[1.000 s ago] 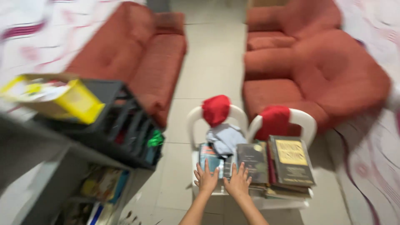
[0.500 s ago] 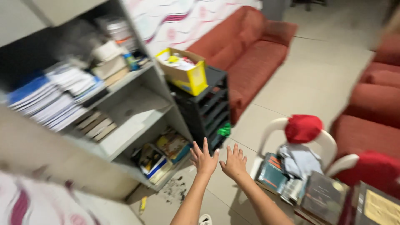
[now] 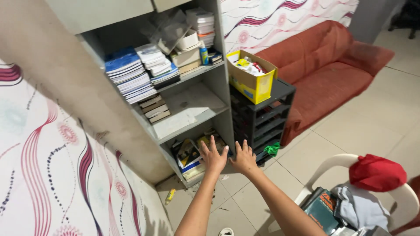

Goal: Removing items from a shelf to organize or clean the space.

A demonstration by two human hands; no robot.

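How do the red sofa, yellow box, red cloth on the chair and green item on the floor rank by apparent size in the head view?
1. Red sofa
2. Yellow box and red cloth: look alike; the cloth lies nearer the camera, so unranked.
3. Green item

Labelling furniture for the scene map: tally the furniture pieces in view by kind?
Grey open bookshelf: 1
Black plastic drawer tower: 1
Red fabric sofa: 1
White plastic chair: 1
Total: 4
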